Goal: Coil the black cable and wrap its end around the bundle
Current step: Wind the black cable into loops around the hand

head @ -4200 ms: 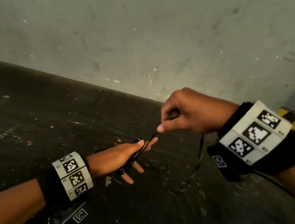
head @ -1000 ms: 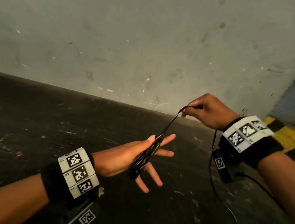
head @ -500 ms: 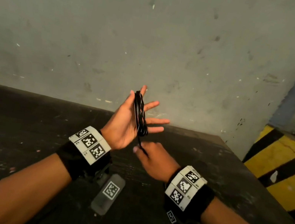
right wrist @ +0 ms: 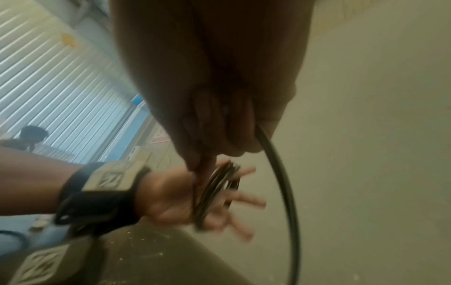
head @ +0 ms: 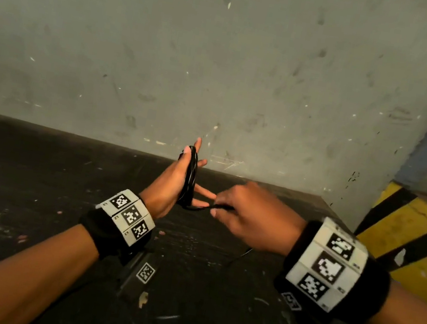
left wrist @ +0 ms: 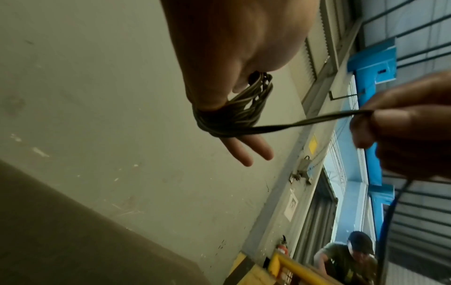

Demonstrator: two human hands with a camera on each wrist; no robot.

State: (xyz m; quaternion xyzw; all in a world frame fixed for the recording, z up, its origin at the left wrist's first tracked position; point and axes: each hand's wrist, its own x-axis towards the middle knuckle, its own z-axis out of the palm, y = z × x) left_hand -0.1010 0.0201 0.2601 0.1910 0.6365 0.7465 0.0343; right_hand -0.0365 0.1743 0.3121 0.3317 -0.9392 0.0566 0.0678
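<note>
left hand (head: 175,181) held flat, fingers splayed, with the black cable (head: 189,177) looped round it above the worktop's far edge; right hand (head: 248,218) pinches the taut free run; risk: loops slipping off the straight fingers if tension drops

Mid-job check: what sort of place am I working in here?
Probably a warehouse or industrial bay: a scuffed concrete wall, a yellow-and-black hazard-striped kerb, and a corrugated roller shutter seen from the right wrist.

Scuffed grey-green plaster wall (head: 225,50), dark scratched worktop (head: 32,188) meeting it, yellow-and-black striped barrier (head: 406,236) beyond the right corner, blue door frame (left wrist: 366,63).
</note>
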